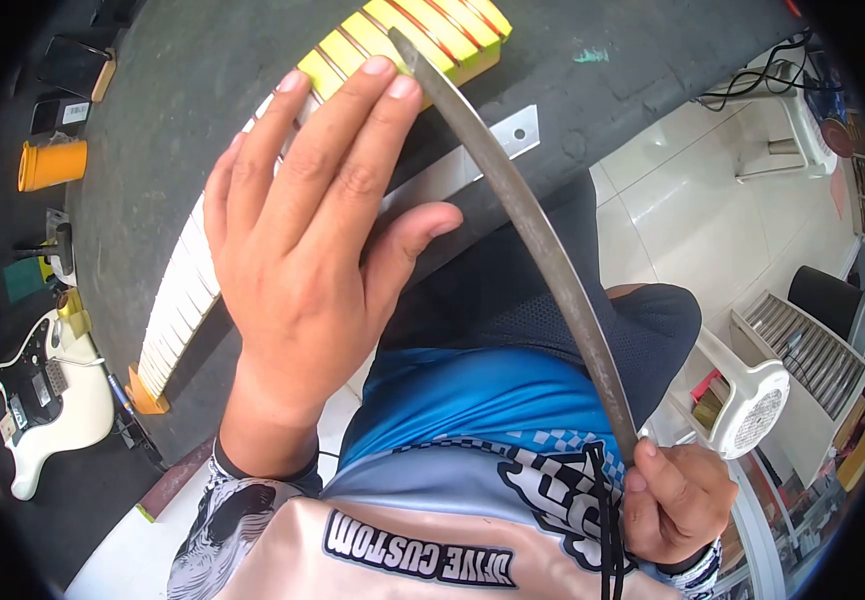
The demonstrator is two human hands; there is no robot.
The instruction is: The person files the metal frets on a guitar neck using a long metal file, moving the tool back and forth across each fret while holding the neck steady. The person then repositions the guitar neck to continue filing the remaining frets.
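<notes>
My right hand (681, 498) is closed around the near end of a long grey metal file (543, 235), which looks curved in this wide view. The file slants up and left, its tip at a guitar neck (183, 290) lying on the dark bench. Pale covering lies between the neck's frets, yellow (373, 38) at the far end and white lower down. My left hand (308, 235) lies over the neck, fingers stretched out and thumb apart. Its fingertips are beside the file's tip; whether they touch it, I cannot tell. A flat metal bar (513, 133) with a hole lies beside the neck.
A cream guitar body (68, 400) lies at the left, near an orange cup (53, 165) and a phone-like black object (78, 68). Right of the dark bench (593, 95) are a white stool (753, 405), black cables (768, 75) and a slatted rack (803, 355) on the tiled floor.
</notes>
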